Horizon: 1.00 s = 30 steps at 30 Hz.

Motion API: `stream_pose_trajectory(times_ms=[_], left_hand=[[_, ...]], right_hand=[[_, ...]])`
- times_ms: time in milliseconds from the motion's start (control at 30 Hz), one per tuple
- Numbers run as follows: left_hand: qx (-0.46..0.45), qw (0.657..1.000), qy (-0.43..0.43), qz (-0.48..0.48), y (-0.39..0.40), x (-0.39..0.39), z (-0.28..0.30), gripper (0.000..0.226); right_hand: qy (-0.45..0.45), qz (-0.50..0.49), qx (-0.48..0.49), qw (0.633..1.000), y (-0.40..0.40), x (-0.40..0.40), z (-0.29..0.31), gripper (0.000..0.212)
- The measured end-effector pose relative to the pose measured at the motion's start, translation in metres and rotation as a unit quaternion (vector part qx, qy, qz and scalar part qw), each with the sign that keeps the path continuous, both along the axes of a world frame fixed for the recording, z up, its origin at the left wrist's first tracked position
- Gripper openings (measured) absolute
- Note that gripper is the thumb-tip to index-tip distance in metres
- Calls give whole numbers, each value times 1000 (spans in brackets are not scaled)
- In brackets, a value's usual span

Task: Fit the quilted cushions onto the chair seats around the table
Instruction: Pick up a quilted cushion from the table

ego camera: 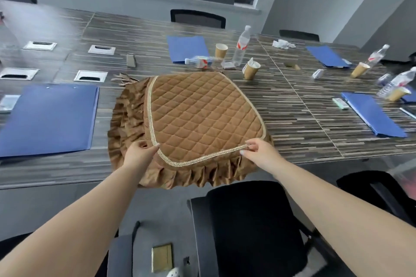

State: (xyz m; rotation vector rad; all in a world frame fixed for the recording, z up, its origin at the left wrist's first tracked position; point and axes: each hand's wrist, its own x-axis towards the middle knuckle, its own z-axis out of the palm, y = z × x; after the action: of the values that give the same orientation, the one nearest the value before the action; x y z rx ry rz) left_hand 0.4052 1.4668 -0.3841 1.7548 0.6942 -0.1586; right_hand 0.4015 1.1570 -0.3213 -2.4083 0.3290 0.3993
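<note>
A brown quilted cushion with gold braid trim and a pleated frill lies on the striped wooden table, its near frill hanging over the front edge. My left hand pinches the cushion's near left corner at the braid. My right hand pinches the near right corner at the braid. Directly below the cushion, in front of the table, stands a black chair with a bare seat.
Blue folders lie on the table, with paper cups, plastic water bottles and metal cable hatches. Black chair backs line the far side. Another dark chair stands at the right.
</note>
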Motion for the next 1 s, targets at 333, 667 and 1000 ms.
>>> stream_pose_trajectory(times_ms=[333, 667, 1000], left_hand=[[118, 993, 26, 19, 14, 110, -46, 87], [248, 965, 54, 67, -18, 135, -85, 94], [259, 960, 65, 87, -19, 140, -92, 90]], right_hand=[[17, -51, -88, 995, -35, 141, -32, 61], [46, -126, -139, 981, -69, 198, -87, 94], [-6, -171, -129, 977, -70, 205, -117, 93]])
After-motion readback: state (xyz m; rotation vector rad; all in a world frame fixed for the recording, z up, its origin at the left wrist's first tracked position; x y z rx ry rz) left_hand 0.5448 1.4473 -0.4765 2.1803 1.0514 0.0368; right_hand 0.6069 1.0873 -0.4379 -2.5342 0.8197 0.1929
